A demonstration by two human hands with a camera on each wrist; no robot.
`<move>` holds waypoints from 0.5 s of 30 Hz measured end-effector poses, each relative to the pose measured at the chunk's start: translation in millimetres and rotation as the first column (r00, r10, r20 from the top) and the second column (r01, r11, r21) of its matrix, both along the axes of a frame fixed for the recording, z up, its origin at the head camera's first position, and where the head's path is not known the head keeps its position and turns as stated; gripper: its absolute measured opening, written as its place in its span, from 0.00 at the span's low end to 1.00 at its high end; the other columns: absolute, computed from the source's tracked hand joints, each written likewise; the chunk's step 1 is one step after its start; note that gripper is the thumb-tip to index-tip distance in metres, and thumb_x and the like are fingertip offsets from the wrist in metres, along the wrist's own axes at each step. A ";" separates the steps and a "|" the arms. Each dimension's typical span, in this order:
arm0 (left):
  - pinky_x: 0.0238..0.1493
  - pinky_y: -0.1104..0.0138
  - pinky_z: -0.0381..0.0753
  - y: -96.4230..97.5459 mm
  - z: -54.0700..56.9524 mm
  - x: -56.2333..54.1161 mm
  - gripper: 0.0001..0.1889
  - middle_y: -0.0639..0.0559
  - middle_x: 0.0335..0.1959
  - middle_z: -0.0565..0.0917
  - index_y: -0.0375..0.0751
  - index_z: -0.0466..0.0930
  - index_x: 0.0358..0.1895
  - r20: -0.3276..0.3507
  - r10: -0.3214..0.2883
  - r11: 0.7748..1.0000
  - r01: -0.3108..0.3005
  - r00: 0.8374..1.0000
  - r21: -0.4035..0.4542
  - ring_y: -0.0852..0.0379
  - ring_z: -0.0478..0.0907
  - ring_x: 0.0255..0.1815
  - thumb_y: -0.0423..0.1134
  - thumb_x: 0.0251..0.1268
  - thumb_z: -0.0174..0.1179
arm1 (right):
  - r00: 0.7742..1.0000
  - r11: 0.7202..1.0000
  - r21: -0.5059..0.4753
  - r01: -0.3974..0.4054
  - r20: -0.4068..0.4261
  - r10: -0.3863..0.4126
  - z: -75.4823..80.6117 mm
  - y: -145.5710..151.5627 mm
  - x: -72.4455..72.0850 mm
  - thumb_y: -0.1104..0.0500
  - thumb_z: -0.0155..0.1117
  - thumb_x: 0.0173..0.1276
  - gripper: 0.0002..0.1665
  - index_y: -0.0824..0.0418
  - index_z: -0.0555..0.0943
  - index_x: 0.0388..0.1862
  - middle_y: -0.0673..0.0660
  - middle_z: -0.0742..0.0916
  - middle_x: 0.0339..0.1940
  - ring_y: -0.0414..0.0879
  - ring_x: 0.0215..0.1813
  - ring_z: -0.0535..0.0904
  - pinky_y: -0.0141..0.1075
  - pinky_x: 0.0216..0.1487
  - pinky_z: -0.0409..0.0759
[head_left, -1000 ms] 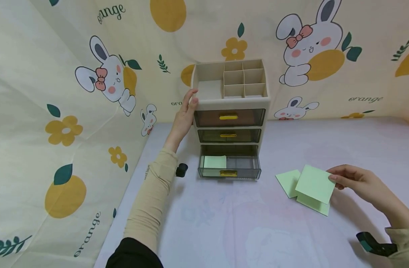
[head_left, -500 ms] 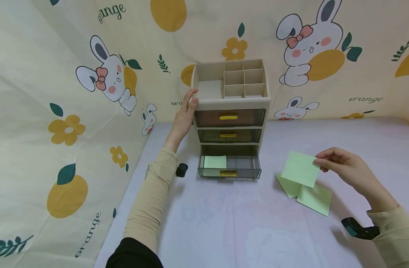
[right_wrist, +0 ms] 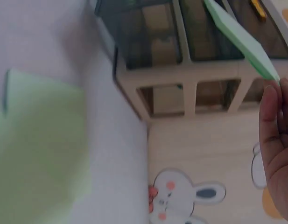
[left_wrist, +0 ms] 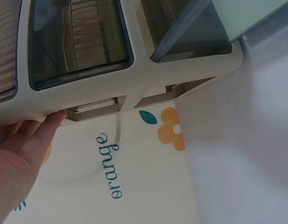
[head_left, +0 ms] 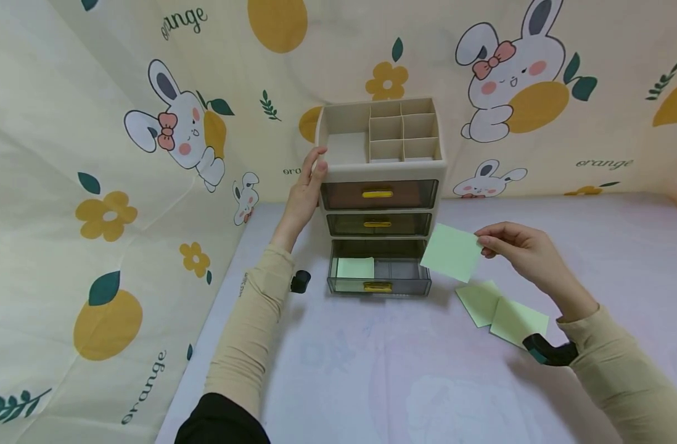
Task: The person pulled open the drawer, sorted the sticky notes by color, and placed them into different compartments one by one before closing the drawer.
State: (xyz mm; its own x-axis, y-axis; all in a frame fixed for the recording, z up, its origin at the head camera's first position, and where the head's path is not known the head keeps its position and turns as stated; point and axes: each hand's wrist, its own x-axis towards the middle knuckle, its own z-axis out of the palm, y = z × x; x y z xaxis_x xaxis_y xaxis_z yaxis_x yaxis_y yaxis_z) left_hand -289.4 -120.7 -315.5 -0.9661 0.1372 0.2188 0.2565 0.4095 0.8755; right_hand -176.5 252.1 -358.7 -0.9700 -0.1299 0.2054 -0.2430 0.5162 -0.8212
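A white desktop organizer (head_left: pixel 384 173) with dark see-through drawers stands at the back middle. Its bottom drawer (head_left: pixel 405 287) is pulled out, and a light green sticky note pad (head_left: pixel 356 269) lies in the left part of it. My left hand (head_left: pixel 302 200) rests on the organizer's upper left side; in the left wrist view its fingertips (left_wrist: pixel 57 116) touch the side wall. My right hand (head_left: pixel 518 253) pinches another green sticky note pad (head_left: pixel 452 251) by its right edge, raised just right of the open drawer. The right wrist view shows this pad (right_wrist: pixel 242 39) nearly edge-on.
Two more green pads lie on the white tabletop below my right hand, a left one (head_left: pixel 479 302) and a right one (head_left: pixel 517 319), touching or overlapping. Open compartments (head_left: pixel 404 129) top the organizer. A cloth printed with rabbits (head_left: pixel 516 80) hangs behind.
My right hand has lifted the pad off the others and carried it left and farther back, towards the open drawer. The left hand has stayed on the organizer.
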 end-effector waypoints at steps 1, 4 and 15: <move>0.57 0.44 0.68 0.3 0.1 -0.1 0.30 0.57 0.74 0.57 0.89 0.51 0.61 -0.001 0.001 1.000 -0.001 1.000 -0.002 0.43 0.64 0.68 0.80 0.51 0.32 | 1.000 1.000 0.008 -0.008 -0.006 0.008 0.6 -3.8 -2.4 0.56 0.57 0.69 0.14 0.64 0.80 0.47 0.40 0.85 0.28 0.33 0.33 0.80 0.22 0.37 0.76; 0.58 0.43 0.67 1.0 0.5 -0.3 0.30 0.57 0.74 0.57 0.89 0.51 0.60 -0.007 0.006 1.000 -0.006 1.000 -0.006 0.43 0.64 0.68 0.81 0.50 0.32 | 0.999 0.999 0.001 -0.033 -0.029 0.033 2.1 -14.9 -9.4 0.56 0.56 0.70 0.16 0.65 0.79 0.49 0.38 0.84 0.28 0.31 0.33 0.80 0.21 0.37 0.76; 0.57 0.44 0.68 1.4 0.1 0.8 0.26 0.54 0.73 0.58 0.91 0.52 0.59 -0.001 0.017 1.000 -0.017 1.000 -0.002 0.43 0.65 0.67 0.79 0.53 0.33 | 0.983 0.988 -0.016 -0.156 -0.097 0.153 -6.2 -49.9 -30.3 0.62 0.55 0.70 0.13 0.67 0.80 0.48 0.51 0.87 0.32 0.29 0.33 0.81 0.23 0.40 0.78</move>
